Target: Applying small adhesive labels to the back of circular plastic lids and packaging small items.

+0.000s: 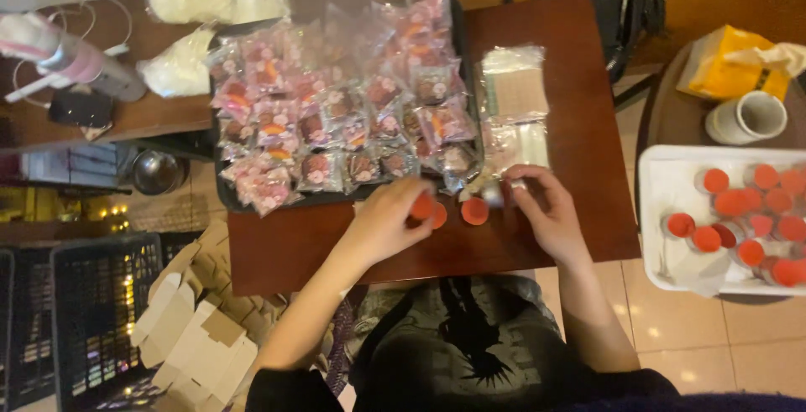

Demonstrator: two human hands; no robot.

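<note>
On a small dark red table [579,127] my left hand [386,221] closes its fingers on a small round orange piece [422,206]. A second orange piece [439,216] lies right beside it, and a third [475,211] sits between my hands. My right hand [546,211] pinches a small clear wrapper [497,194] at the table's middle. Just beyond my hands a black tray [459,26] is heaped with several pink-wrapped sweets [336,110].
Clear empty bags [514,85] are stacked right of the tray. A white tray [663,194] of several orange pieces stands at the right, with a white cup [745,117] and yellow box [730,64] behind. Folded cardboard boxes [197,328] and black crates [92,311] lie at the lower left.
</note>
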